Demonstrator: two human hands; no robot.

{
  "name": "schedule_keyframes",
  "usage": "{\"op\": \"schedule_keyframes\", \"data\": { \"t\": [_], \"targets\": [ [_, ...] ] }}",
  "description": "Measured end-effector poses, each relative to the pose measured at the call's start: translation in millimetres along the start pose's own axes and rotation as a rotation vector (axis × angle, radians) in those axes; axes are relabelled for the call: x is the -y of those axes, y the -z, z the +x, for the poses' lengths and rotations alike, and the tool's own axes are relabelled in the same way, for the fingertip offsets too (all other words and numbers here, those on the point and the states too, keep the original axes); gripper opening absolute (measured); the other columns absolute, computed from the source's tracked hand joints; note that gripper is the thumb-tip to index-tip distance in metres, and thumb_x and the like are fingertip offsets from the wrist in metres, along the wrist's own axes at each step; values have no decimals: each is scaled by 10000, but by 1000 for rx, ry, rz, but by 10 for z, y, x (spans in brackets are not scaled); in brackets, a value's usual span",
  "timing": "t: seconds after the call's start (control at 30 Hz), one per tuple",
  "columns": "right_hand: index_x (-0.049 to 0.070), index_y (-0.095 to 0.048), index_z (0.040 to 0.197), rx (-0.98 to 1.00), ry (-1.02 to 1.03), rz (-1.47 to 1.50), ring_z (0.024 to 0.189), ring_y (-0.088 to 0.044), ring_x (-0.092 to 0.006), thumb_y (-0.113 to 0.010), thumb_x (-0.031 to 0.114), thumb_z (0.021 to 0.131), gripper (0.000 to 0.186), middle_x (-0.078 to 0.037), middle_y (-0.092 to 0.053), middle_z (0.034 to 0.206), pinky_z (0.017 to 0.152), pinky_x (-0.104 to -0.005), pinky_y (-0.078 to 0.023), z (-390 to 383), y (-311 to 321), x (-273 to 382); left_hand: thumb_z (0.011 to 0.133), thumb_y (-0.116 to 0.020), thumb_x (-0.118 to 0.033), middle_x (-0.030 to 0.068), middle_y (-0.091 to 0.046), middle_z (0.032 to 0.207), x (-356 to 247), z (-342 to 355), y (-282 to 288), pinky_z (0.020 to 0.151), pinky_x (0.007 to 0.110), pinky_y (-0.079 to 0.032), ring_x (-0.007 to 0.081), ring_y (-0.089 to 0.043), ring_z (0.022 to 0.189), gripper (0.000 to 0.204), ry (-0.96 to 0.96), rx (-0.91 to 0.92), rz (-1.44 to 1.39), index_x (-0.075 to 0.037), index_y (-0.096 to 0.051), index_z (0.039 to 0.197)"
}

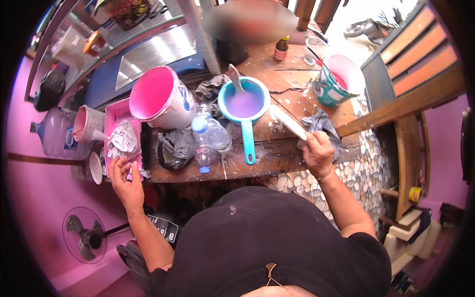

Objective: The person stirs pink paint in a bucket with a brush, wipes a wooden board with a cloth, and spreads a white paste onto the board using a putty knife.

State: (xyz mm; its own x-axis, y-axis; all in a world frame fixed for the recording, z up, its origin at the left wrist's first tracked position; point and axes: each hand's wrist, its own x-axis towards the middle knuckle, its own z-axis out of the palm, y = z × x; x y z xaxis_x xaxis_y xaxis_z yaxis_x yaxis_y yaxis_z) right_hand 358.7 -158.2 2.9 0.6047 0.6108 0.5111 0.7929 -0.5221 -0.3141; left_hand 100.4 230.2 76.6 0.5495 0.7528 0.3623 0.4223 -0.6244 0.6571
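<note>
My right hand [319,152] is closed round one end of a long, flat white stick [288,123], which slants up and left over the wooden table. Left of the stick, a turquoise dipper [249,143] holds purple liquid, and a stained spatula [235,78] leans in it. My left hand [127,182] has its fingers apart at the near edge of a pink tray [115,117]. Just beyond those fingers, a crumpled white bag or cloth [123,138] lies in the tray. Two clear plastic bottles [215,134] with blue caps are left of the dipper's handle.
A white bucket, pink inside [180,105], stands behind the bottles, near a black plastic bag [174,148]. At the right is a green-and-white bucket [330,91] beside a grey bag [324,123]. A small brown bottle [281,49] stands farther back. A fan [91,237] is at lower left.
</note>
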Motion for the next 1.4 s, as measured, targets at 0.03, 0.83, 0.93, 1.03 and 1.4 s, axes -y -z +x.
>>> {"op": "schedule_keyframes", "data": {
  "t": [0.03, 0.83, 0.93, 1.03, 1.4],
  "targets": [
    [21, -604, 931, -117, -31, -26, 724, -538, -289, -606, -2, 661, 271, -113, -525, 759, 635, -374, -443, 43, 29, 46, 825, -623, -46, 119, -467, 1180, -51, -5, 11, 792, 300, -471, 184, -557, 884, 299, -10, -11, 7, 35, -519, 1092],
    [7, -608, 875, -38, 306, 125, 637, -538, -252, -628, 1, 701, 175, -122, -511, 721, 588, -346, -435, 2157, 509, 1509, 897, -532, -412, 84, -540, 1023, 283, 981, -196, 724, 273, -457, 175, -523, 904, 459, 452, 125, -825, 6, -543, 1088],
    [48, -564, 794, 115, 395, -26, 752, -578, -309, -596, 104, 732, 90, -136, -524, 781, 648, -421, -458, 2485, 40, 1770, 899, -532, -393, 199, -427, 1287, 446, 1188, -269, 838, 357, -449, 302, -503, 1046, 616, 535, 183, -869, 76, -388, 1272],
    [56, -554, 818, 162, 440, -142, 804, -568, -314, -637, 99, 700, 151, -111, -512, 806, 665, -421, -464, 2749, -410, 1952, 891, -525, -436, 228, -356, 1352, 540, 1337, -327, 879, 385, -427, 360, -464, 1107, 691, 535, 238, -859, 89, -345, 1303],
    [49, -635, 777, 341, 624, -240, 850, -613, -271, -603, 113, 721, 91, -123, -604, 875, 714, -360, -510, 3106, -1299, 2564, 892, -509, -453, 282, -272, 1394, 538, 1704, -463, 978, 471, -345, 416, -343, 1239, 737, 595, 369, -927, 98, -299, 1334]
  ]
}}
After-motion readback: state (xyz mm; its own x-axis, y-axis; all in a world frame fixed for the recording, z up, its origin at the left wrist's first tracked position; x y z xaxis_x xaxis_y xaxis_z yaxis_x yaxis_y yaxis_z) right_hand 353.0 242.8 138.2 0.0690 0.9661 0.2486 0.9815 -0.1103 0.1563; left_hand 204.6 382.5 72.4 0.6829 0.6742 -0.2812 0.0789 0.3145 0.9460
